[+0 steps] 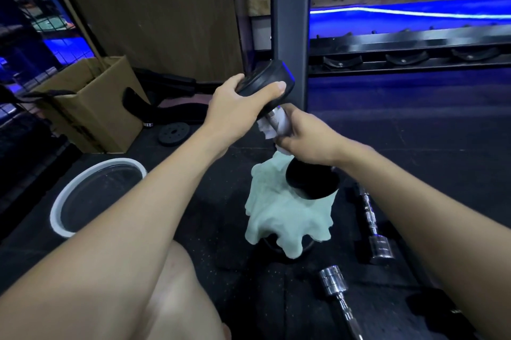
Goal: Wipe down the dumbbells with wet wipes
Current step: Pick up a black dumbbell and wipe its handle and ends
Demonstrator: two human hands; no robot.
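Gym floor: dumbbell (265, 82) between hands.

Open floor (414, 132) lay right of the hands; the rack post (289, 21) stood just behind, white bucket (59, 201) and cardboard box (91, 107) at left, chrome dumbbells (373, 229) lower right.

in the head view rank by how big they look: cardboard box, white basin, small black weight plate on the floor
1. cardboard box and white basin: look about alike, and the basin is nearer the camera, so no ranking
2. small black weight plate: clearly smallest
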